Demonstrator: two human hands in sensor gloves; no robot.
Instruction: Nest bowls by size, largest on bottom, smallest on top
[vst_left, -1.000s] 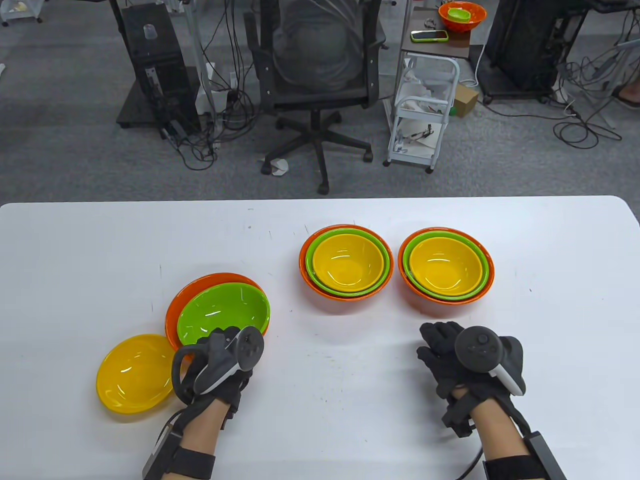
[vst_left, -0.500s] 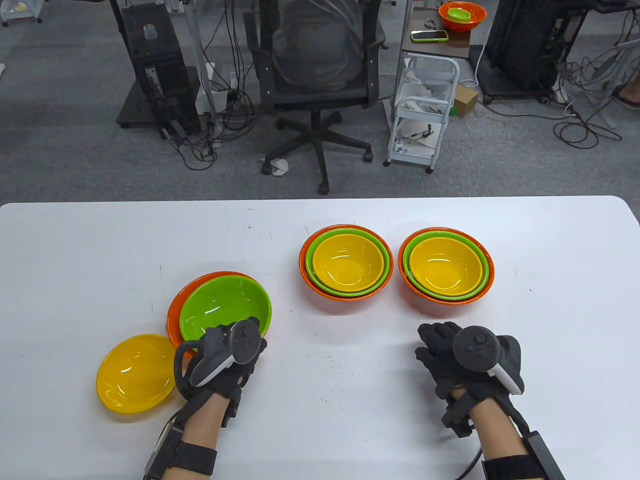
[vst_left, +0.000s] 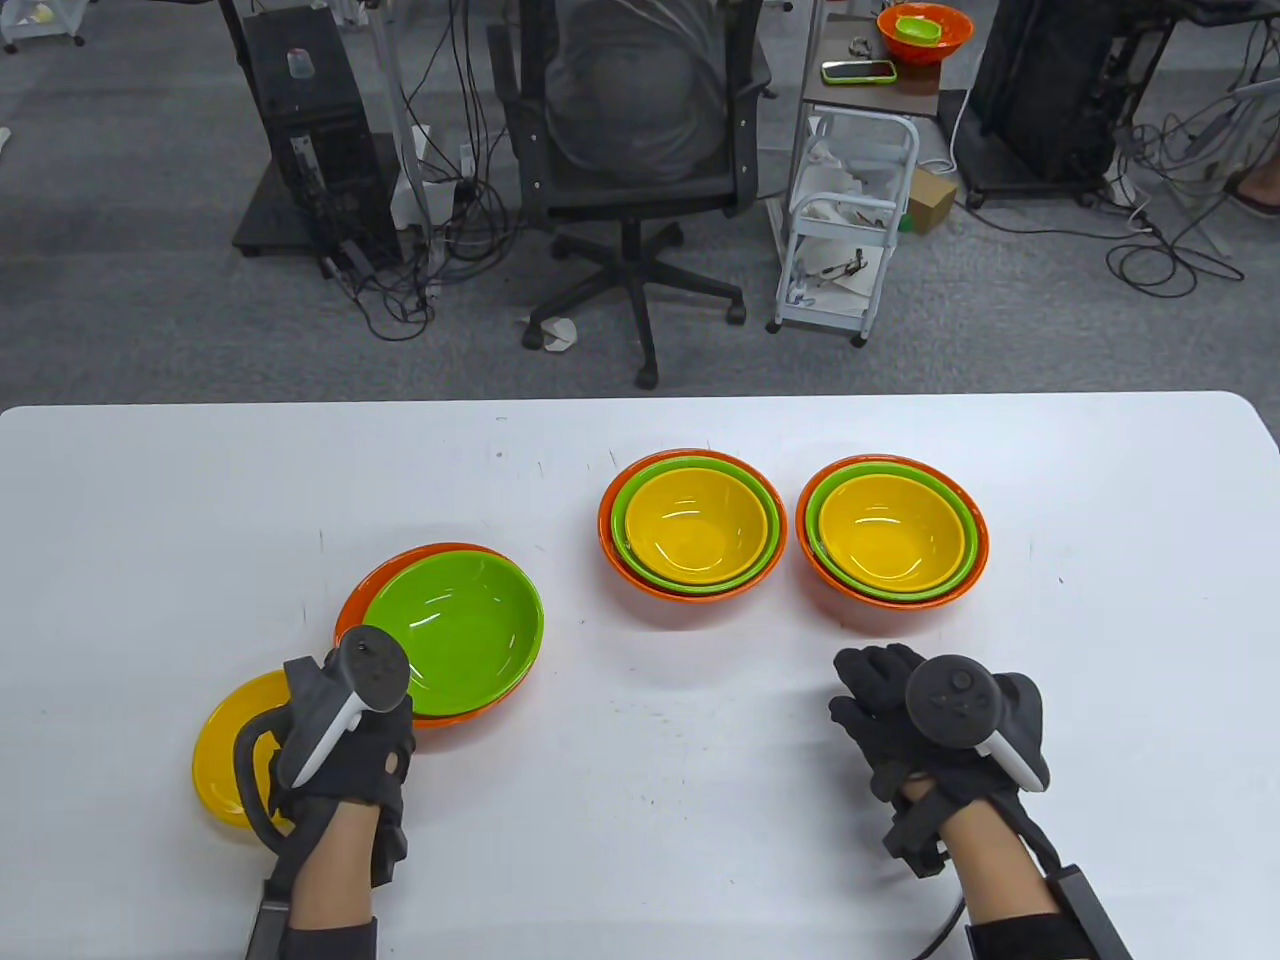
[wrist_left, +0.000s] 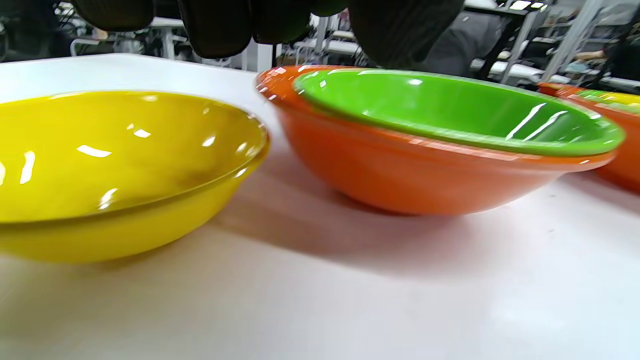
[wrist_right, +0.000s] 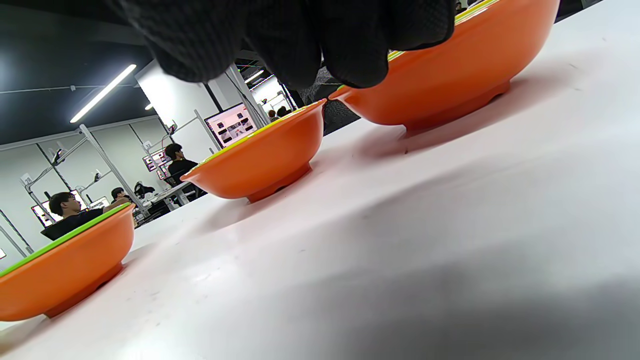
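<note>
A green bowl sits nested in an orange bowl at the table's left front; both also show in the left wrist view, green inside orange. A loose yellow bowl stands just left of them and fills the left of the left wrist view. My left hand hovers over the yellow bowl's right side, holding nothing, with its fingers hanging free. My right hand rests open on the table, in front of the right stack.
Two nested stacks of orange, green and yellow bowls stand mid-table, one in the centre and one to its right. The right wrist view shows their orange walls. The white table ends at a far edge.
My left hand let go of the green bowl, which now sits level in the orange bowl, and moved left and back over the yellow bowl. The right hand has not moved.
</note>
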